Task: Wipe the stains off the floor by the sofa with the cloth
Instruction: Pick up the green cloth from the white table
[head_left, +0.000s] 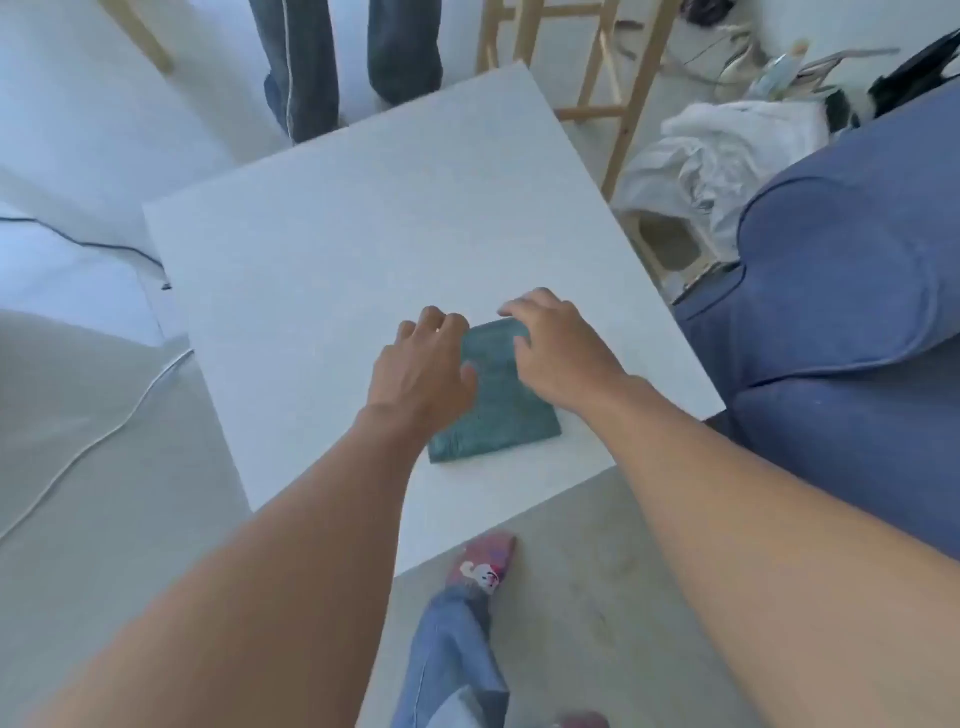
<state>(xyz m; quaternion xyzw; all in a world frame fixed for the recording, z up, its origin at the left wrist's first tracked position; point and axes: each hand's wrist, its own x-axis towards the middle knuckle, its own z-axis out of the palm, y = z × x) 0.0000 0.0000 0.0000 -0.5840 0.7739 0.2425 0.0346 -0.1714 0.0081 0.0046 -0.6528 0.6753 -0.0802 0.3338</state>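
Both forearms are reached over the tabletop (322, 249); left hand (423, 364) and right hand (561, 353) are laid on the folded teal cloth (493, 415), grip loose, apparently for lifting.

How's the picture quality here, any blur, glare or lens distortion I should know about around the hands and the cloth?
Head view: soft, even light with no hard shadows or glare on the white table; slightly blurry overall, so the green cloth shows little texture; both the left hand and right hand look a bit smeared; wide-angle stretch enlarges the forearms and bends the blue sofa at the edge.
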